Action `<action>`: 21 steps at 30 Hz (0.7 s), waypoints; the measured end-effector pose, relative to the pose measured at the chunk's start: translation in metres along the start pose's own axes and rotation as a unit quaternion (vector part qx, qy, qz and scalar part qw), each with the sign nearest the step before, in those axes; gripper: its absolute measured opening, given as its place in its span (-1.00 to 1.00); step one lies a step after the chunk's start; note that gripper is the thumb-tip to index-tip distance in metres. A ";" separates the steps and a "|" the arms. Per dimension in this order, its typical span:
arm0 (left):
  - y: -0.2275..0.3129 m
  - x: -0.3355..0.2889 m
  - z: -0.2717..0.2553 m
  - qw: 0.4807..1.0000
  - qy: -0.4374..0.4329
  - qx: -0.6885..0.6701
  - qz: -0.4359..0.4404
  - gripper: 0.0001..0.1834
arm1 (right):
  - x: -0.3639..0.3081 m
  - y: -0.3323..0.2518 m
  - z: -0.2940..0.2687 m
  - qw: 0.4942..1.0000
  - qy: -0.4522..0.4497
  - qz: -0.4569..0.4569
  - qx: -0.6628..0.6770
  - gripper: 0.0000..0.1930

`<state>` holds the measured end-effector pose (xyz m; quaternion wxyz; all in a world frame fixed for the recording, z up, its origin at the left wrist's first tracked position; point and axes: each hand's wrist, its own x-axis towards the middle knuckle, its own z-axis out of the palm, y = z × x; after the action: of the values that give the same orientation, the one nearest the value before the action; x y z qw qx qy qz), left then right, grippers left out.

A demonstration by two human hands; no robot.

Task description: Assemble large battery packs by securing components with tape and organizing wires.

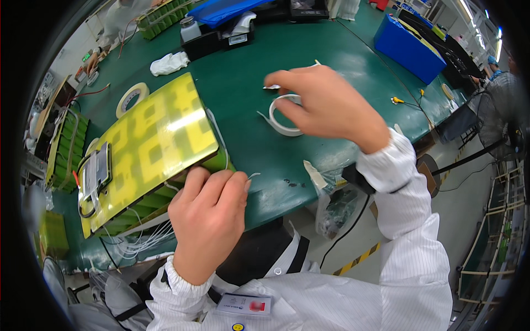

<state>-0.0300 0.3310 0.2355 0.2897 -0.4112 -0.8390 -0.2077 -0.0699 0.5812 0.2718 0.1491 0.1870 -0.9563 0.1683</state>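
Observation:
My left hand (205, 220) is closed at the near right corner of a green battery pack (160, 199), its fingers against the pack's side. A short end of thin white wire (254, 175) sticks out beside the fingertips. A yellow-green board (157, 129) covers the pack's top, and a small display module (98, 170) is fixed at its left end. My right hand (331, 105) is over a white tape roll (284, 131) on the table, index finger and thumb apart around its far rim. Part of the roll is hidden behind the hand.
On the green table (265, 193) are another tape roll (132, 99), a white cloth (169, 64) and a bundle of white wires (135, 243). Farther back stand a black bin (212, 48) and a blue box (408, 47). Yellow connectors (397, 100) lie near the right edge.

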 end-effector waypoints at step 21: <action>0.022 -0.039 -0.019 0.991 0.134 -0.004 0.005 -0.62 | -0.065 -0.096 0.033 0.944 0.149 -0.107 0.276 -0.86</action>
<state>0.0129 0.3103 0.2270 0.3990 -0.3848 -0.7897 -0.2629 0.0197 0.5052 0.2450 0.2500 0.2944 -0.8137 0.4343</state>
